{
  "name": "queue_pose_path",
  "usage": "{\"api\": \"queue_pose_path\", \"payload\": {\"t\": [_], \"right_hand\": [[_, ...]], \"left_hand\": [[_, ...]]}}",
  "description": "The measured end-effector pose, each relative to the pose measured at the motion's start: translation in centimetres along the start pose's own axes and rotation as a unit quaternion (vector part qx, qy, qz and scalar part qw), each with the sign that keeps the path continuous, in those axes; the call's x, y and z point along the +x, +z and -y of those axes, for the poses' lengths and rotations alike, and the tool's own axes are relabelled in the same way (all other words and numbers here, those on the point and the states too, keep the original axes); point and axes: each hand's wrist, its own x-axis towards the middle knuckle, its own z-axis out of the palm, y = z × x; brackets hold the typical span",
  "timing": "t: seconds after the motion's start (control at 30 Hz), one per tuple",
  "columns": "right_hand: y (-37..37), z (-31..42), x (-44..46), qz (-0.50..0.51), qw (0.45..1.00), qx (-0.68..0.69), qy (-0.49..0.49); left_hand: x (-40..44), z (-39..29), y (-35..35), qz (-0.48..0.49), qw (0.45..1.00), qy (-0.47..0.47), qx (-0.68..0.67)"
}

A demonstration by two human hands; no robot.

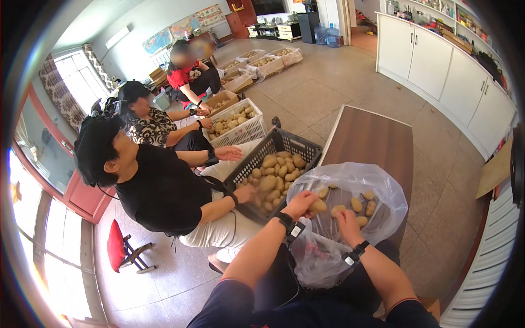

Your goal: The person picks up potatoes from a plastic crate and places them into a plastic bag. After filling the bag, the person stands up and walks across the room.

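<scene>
My left hand (300,204) is closed on a potato (318,205) over the left side of a clear plastic bag (389,186). Close by, my right hand (348,228) has its fingers on another potato (337,210). The bag is spread wide, with several loose potatoes (356,205) lying in it beyond my hands. Its near side hangs down over my lap. To the left of the bag is a black plastic crate (309,146) heaped with potatoes (281,169).
A brown wooden table (372,134) stands ahead. On my left a person in black (164,183) reaches into the crate. Two more people sit beyond, near a white crate (252,131) and a cardboard box (228,100) of potatoes. A red folding stool (116,246) stands at left.
</scene>
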Motion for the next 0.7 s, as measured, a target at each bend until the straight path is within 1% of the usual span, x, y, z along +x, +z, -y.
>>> {"api": "queue_pose_path", "payload": {"t": [0.03, 0.07, 0.1, 0.17, 0.2, 0.23, 0.27, 0.3, 0.33, 0.37, 0.4, 0.43, 0.47, 0.5, 0.53, 0.57, 0.6, 0.63, 0.67, 0.7], "right_hand": [[-1.0, 0.0, -0.3, -0.031, 0.993, -0.113, -0.018], [-1.9, 0.1, -0.5, -0.062, 0.972, -0.224, -0.035], [-2.3, -0.3, -0.5, -0.063, 0.972, -0.224, -0.035], [-3.2, -0.9, -0.9, -0.099, 0.943, -0.317, -0.002], [-3.4, -1.2, -1.0, -0.100, 0.943, -0.317, -0.002], [-3.6, -1.8, -1.1, -0.072, 0.943, -0.322, 0.038], [-3.6, -2.3, -1.3, -0.044, 0.941, -0.326, 0.077], [-3.5, -2.7, -1.4, -0.043, 0.941, -0.326, 0.077], [-3.3, -3.1, -1.5, -0.037, 0.936, -0.343, 0.069], [-3.1, -3.5, -1.4, -0.029, 0.931, -0.359, 0.060], [-3.2, -3.2, -1.5, -0.026, 0.932, -0.358, 0.055], [-3.2, -2.7, -1.7, -0.008, 0.927, -0.372, 0.040], [-3.0, -2.2, -1.8, 0.011, 0.922, -0.386, 0.025], [-2.6, -3.1, -1.8, 0.018, 0.923, -0.383, 0.017], [-2.1, -5.4, -1.9, 0.033, 0.916, -0.400, -0.006], [-1.7, -6.8, -1.7, 0.046, 0.907, -0.418, -0.029], [-1.9, -5.4, -2.0, 0.028, 0.916, -0.400, -0.017], [-1.9, -5.1, -1.8, 0.031, 0.915, -0.402, -0.020], [-1.9, -4.9, -1.8, 0.028, 0.913, -0.405, -0.026], [-2.1, -4.7, -2.2, 0.026, 0.911, -0.410, -0.030]], "left_hand": [[0.5, 0.3, -0.8, -0.036, 0.998, 0.023, -0.044], [1.0, 0.8, -1.5, -0.072, 0.992, 0.046, -0.088], [0.9, 0.7, -1.8, -0.072, 0.993, 0.046, -0.087], [0.5, 0.5, -2.7, -0.157, 0.967, 0.069, -0.189], [1.1, 1.3, -3.9, -0.147, 0.963, 0.093, -0.208], [1.1, 1.6, -4.6, -0.147, 0.963, 0.092, -0.208], [1.1, 1.9, -5.2, -0.177, 0.961, 0.121, -0.174], [1.1, 2.4, -5.8, -0.208, 0.957, 0.149, -0.140], [0.8, 3.1, -6.3, -0.238, 0.937, 0.247, 0.061], [1.1, 3.3, -7.0, -0.242, 0.936, 0.247, 0.060], [1.2, 3.0, -7.7, -0.246, 0.949, 0.149, -0.129], [0.7, 2.7, -8.3, -0.239, 0.918, 0.047, -0.314], [0.5, 3.7, -9.3, -0.248, 0.914, 0.050, -0.317], [1.2, 5.9, -10.7, -0.307, 0.933, 0.188, 0.003], [1.5, 7.3, -11.5, -0.327, 0.837, 0.298, 0.324], [1.5, 7.0, -11.6, -0.333, 0.835, 0.296, 0.322], [1.8, 6.4, -11.4, -0.330, 0.923, 0.198, -0.001], [2.2, 6.1, -11.6, -0.284, 0.898, 0.077, -0.325], [2.4, 5.9, -11.9, -0.285, 0.897, 0.076, -0.328], [2.9, 6.6, -12.7, -0.274, 0.897, 0.098, -0.332]]}}
